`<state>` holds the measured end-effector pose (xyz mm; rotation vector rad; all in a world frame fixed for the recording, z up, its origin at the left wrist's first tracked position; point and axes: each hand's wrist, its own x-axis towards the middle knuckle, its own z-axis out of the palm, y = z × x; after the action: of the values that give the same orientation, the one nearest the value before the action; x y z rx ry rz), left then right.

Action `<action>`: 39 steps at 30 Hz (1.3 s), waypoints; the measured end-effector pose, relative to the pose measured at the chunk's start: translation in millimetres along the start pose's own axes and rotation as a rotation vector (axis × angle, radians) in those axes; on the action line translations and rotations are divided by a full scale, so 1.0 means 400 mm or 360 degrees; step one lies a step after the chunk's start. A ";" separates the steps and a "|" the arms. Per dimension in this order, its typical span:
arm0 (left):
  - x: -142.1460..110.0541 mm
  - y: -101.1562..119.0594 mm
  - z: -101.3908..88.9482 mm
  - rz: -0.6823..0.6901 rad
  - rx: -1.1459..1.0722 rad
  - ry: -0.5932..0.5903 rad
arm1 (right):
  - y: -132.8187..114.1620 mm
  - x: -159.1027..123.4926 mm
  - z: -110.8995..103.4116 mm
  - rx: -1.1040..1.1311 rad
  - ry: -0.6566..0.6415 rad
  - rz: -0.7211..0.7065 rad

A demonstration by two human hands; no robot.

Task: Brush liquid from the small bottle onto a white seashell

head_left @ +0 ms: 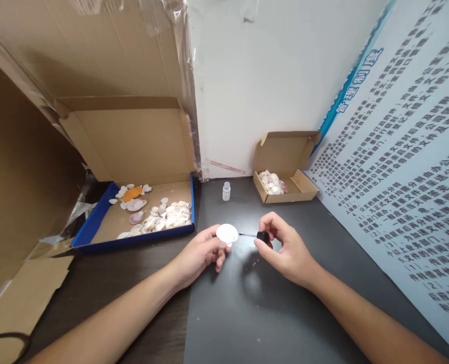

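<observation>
A white seashell (227, 233) is pinched between the thumb and fingers of my left hand (205, 251), above the dark table. My right hand (285, 247) grips a black bottle cap (263, 237) whose thin brush stem points left, its tip close to the shell's right edge. Whether the tip touches the shell I cannot tell. Behind both hands stands a small clear bottle (226, 191) with a pale label, upright and uncapped.
At left, an open blue-edged box (106, 222) holds many loose shells and an orange one (132, 194). A smaller cardboard box (304, 189) with white shells stands at back right. A printed panel (399, 151) rises on the right; a white wall closes the back.
</observation>
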<state>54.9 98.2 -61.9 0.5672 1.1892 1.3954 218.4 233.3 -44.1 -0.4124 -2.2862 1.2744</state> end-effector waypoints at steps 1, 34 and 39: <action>0.000 0.000 0.000 0.0000 -0.0007 0.0001 | -0.001 0.000 0.000 0.0046 -0.0029 -0.0016; 0.006 -0.011 -0.002 0.0068 0.0248 -0.0051 | 0.009 0.006 0.003 -0.0001 -0.0011 0.0069; 0.005 -0.010 0.000 0.0087 0.0332 -0.0118 | 0.008 0.005 0.001 0.0129 -0.0048 0.0013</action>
<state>56.1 99.1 -66.1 0.7962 1.2756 1.2924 216.7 235.6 -46.3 -0.3767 -2.2511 1.3812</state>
